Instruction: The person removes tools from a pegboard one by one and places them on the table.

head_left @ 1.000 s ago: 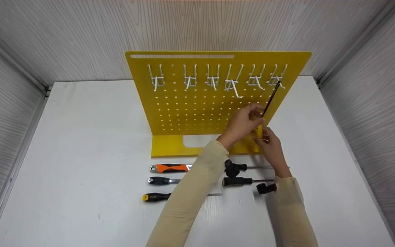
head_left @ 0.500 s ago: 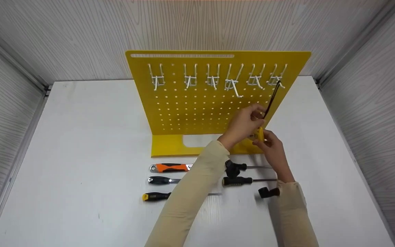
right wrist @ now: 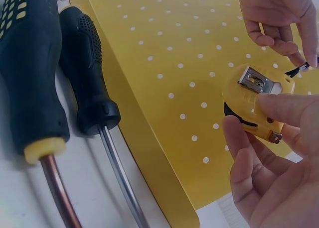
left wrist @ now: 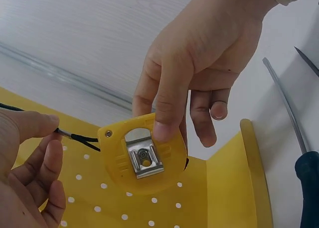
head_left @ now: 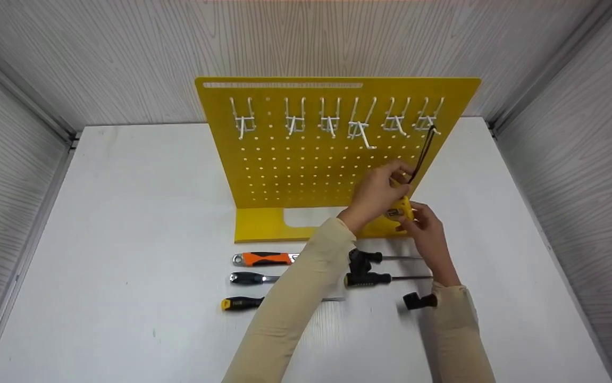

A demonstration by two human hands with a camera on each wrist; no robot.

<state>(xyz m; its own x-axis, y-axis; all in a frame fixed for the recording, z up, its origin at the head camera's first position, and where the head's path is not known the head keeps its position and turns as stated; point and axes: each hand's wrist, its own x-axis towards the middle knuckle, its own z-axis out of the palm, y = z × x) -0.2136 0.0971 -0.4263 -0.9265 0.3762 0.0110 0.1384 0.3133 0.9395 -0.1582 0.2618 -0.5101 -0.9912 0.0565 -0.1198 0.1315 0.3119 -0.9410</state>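
Note:
A yellow tape measure (left wrist: 142, 156) with a metal belt clip hangs in front of the pegboard (head_left: 306, 175). My right hand (head_left: 427, 229) holds its body between thumb and fingers, as the right wrist view confirms. My left hand (head_left: 377, 191) pinches the tape measure's black wrist cord (head_left: 424, 154) by the metal crimp (left wrist: 64, 132). From there the cord runs up to the white hook (head_left: 428, 121) at the far right, where its top end meets the hook's tip. In the head view my left hand partly covers the tape measure.
Several white hooks (head_left: 329, 125) line the pegboard's upper part. On the white table (head_left: 125, 239) in front lie an orange-black handled tool (head_left: 266, 259), a black-handled tool (head_left: 247, 278) and several screwdrivers (head_left: 368, 279). My left sleeve hides part of them.
My right hand has moved slightly right and toward me, turning the tape measure so more of its face shows. My left hand stays almost still, and the cord's top remains at the hook.

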